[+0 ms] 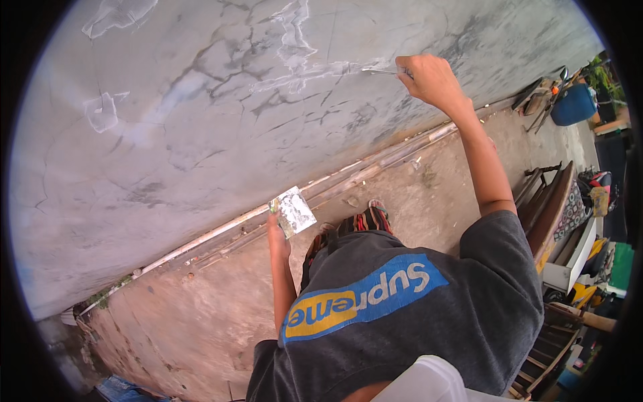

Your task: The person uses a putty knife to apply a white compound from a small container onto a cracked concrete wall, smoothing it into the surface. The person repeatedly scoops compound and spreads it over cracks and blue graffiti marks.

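Observation:
My right hand point(432, 82) is raised to the grey wall point(221, 134) and closed around a putty knife. Its thin metal blade point(380, 71) lies against the wall at the right end of a whitish patched streak point(301, 75). Lower down, my left hand point(276, 236) grips a small square plate point(292, 212) by its edge. White putty is smeared over the plate's upper face. Dark branching cracks run across the wall around the streak, and most of the knife's handle is hidden in my fist.
Pipes point(375, 164) run along the wall's foot, above a stained concrete floor point(221, 308). A wooden bench point(552, 208) stands to the right, with a blue barrel point(573, 105) farther off. More pale patches point(102, 112) mark the wall at left.

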Action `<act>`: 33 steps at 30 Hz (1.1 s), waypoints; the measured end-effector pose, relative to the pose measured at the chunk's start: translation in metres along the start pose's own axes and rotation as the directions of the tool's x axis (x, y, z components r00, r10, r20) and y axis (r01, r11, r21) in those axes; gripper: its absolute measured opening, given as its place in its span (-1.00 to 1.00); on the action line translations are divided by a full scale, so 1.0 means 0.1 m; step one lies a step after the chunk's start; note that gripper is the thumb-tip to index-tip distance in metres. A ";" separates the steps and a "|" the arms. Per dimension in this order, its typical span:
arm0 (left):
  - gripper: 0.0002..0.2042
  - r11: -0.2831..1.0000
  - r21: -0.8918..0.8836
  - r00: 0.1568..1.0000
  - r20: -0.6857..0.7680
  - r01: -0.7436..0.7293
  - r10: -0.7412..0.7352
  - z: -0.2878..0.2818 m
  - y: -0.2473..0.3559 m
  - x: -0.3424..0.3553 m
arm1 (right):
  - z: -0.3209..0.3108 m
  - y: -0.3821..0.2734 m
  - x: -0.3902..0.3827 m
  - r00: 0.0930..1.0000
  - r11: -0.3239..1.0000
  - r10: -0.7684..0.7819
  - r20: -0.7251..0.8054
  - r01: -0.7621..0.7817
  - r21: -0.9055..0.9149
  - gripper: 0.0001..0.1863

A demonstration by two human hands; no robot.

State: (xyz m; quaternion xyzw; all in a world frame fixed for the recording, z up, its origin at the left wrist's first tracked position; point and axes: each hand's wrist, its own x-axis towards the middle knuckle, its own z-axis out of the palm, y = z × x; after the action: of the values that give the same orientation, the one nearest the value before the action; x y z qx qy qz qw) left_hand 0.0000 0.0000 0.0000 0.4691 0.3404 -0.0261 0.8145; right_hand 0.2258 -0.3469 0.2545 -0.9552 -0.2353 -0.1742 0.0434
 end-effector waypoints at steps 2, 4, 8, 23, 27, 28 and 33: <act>-0.53 1.000 -0.005 1.000 -0.021 -0.012 0.012 -0.03 0.01 -0.01 | -0.09 0.03 0.05 0.999 0.999 0.046 -0.028 -0.046 -0.009 -0.85; -0.54 1.000 -0.011 1.000 0.005 0.009 -0.009 0.01 -0.19 -0.14 | -0.27 0.15 -0.15 0.989 0.989 0.148 0.007 -0.148 -0.014 -0.85; -0.55 0.999 -0.033 1.000 0.027 0.011 -0.010 0.06 -0.25 -0.11 | -0.28 0.31 -0.31 0.972 0.979 0.185 0.142 -0.195 0.059 -0.87; -0.56 0.999 0.026 0.998 0.033 0.048 -0.049 0.04 -0.11 -0.01 | 0.43 0.71 -1.12 0.563 0.437 0.825 -0.038 -0.595 0.675 -0.59; -0.48 0.997 0.065 0.995 0.098 0.029 -0.035 0.21 0.10 -0.10 | 1.19 -0.01 -1.56 0.650 0.351 0.755 0.089 -0.515 0.782 -0.55; -0.44 0.995 0.092 0.993 0.108 0.032 -0.042 0.12 0.08 -0.03 | 1.21 -0.31 -1.63 0.693 0.270 0.695 0.193 -0.500 0.823 -0.58; -0.43 0.979 0.183 0.986 0.156 -0.093 0.064 0.46 0.41 -0.36 | 0.96 -1.13 -1.94 0.814 0.155 0.320 0.485 -0.550 0.821 -0.64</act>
State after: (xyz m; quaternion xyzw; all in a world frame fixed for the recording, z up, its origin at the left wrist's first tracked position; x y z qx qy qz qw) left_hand 0.0113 -0.0230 0.0662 0.5545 0.2555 -0.0611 0.7897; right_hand 0.0423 -0.3149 0.0964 -0.7797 -0.0076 0.1126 0.6159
